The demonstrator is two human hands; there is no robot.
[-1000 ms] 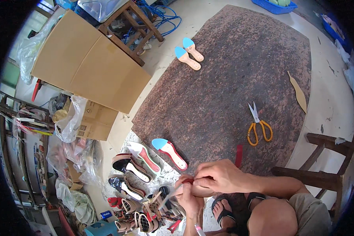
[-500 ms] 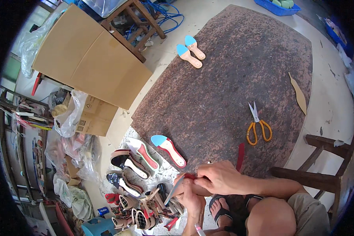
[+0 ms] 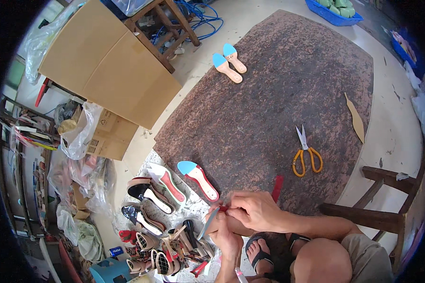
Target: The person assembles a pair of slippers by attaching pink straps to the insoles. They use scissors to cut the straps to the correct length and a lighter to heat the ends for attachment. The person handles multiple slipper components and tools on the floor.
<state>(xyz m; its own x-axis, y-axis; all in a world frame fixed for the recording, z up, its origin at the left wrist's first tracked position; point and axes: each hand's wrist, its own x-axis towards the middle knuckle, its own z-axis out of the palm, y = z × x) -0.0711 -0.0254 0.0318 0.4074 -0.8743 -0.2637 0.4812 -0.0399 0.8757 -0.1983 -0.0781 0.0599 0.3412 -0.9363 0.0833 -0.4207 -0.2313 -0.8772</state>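
Observation:
Near the lower middle, my left hand (image 3: 229,239) is closed round a thin insole (image 3: 208,223), seen nearly edge-on with a pale grey face and red material at its top end. My right hand (image 3: 256,210) pinches at that red end, fingertips against the left hand's; they hide most of the insole. Just left of them lies a blue-tipped insole with red edging (image 3: 199,181). A red strip (image 3: 277,188) is on the mat beyond my right hand. Farther right rest scissors with orange handles (image 3: 308,154), blades slightly apart.
Two blue-tipped insoles (image 3: 229,63) lie far off on the dark mat (image 3: 250,122). Shoes (image 3: 148,195) and heeled sandals (image 3: 163,257) crowd the lower left. A cardboard box (image 3: 111,66) stands at left, a wooden stool (image 3: 363,212) at right, a tan pattern piece (image 3: 355,119) beyond it.
The view has shifted slightly. My hands stay together on the insole, with the right fingers slightly repositioned at its red end. Nothing has been put down or picked up.

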